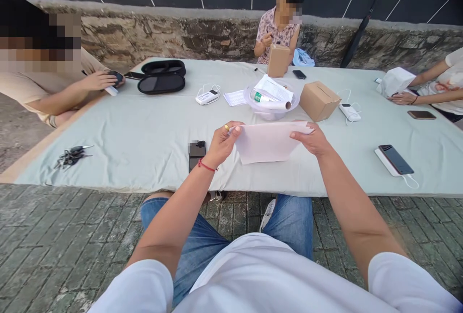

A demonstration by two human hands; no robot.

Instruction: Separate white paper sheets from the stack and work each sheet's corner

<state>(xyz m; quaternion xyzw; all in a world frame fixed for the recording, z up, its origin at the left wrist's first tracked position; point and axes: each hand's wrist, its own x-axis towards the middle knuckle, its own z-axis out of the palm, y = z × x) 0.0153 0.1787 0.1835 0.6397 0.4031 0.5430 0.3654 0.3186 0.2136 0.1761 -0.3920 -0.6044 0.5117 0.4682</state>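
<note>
Between my two hands a sheet of white paper (269, 144) is stretched out above the table; it looks folded or layered along its far edge. My left hand (224, 143) grips its left end, thumb on top, with a gold ring on one finger and a red string at the wrist. At the right end my right hand (313, 138) pinches the paper between thumb and fingers. Just left of my left wrist lies a dark phone (197, 155). Beyond the paper stands a translucent bowl (294, 96) holding papers, a roll and a green-labelled item.
Around the cloth-covered table (126, 139) sit several people. On it are keys (72, 156), an open black case (161, 77), a cardboard box (319, 101), white power banks (208, 97) with cables, and a phone (396, 158) on a white block. An umbrella (358, 38) leans on the wall.
</note>
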